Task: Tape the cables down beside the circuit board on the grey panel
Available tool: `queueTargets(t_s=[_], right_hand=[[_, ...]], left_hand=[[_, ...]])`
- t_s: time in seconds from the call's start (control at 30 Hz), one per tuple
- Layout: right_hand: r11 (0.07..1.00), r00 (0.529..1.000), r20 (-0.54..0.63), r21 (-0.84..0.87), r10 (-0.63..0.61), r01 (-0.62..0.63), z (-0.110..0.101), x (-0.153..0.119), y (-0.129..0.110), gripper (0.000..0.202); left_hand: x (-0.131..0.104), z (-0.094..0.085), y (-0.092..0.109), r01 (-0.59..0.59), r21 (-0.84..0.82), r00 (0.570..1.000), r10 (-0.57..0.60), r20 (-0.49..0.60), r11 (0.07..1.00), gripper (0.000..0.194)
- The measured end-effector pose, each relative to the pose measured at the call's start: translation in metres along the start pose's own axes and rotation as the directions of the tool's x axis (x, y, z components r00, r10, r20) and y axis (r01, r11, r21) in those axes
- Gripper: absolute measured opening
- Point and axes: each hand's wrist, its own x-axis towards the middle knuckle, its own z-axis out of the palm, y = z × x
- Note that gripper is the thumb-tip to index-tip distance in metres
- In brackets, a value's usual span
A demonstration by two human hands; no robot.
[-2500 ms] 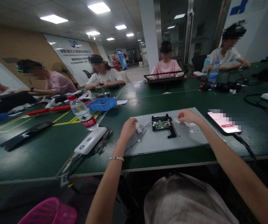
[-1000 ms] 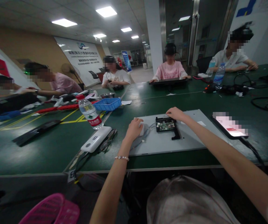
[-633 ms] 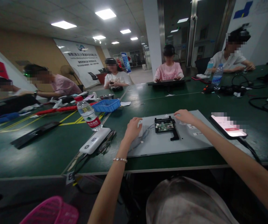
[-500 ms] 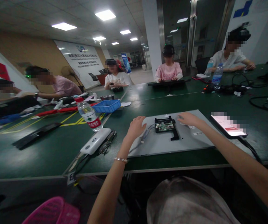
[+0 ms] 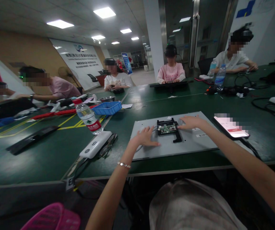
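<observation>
A flat grey panel lies on the green table in front of me. Near its middle sits a black bracket framing a green circuit board. My left hand is over the panel's left part, fingers spread, beside the board and thin cables that it partly covers. On the other side, my right hand reaches to the bracket's right edge with its fingers stretched out. Neither hand holds anything that I can see. Whether the fingertips touch the bracket, I cannot tell.
Right of the panel lies a lit phone with a cable. To the left are a white power bank, glasses, a water bottle, a blue tray and a long black strip. Several people sit around the table.
My left hand has moved right and nearer to me, from the panel's left edge onto its surface. My right hand has shifted slightly towards the bracket. The view has turned a little.
</observation>
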Motion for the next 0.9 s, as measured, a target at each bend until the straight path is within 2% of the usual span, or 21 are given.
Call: queueTargets(t_s=[0.27, 0.57, 0.73, 0.9], right_hand=[[1.000, 1.000, 0.020, -0.025, 0.002, -0.001, -0.003, 0.000, -0.003, 0.082], [0.991, 0.996, 0.091, -0.133, -0.014, 0.026, -0.004, 0.001, -0.001, 0.090], [0.989, 0.997, 0.080, -0.147, -0.003, 0.015, -0.003, 0.000, -0.001, 0.087], [0.991, 0.998, 0.059, -0.131, -0.012, 0.020, -0.003, 0.001, 0.000, 0.086]], left_hand=[[0.002, 0.006, -0.002, 0.012, 0.017, 1.000, -0.013, 0.023, 1.000, 0.118], [0.009, 0.003, -0.006, 0.009, 0.042, 0.998, -0.011, 0.066, 0.999, 0.125], [0.010, 0.005, -0.008, -0.004, 0.041, 0.999, 0.002, 0.048, 0.999, 0.124], [0.012, -0.006, -0.005, 0.001, 0.033, 0.999, -0.002, 0.052, 0.999, 0.128]])
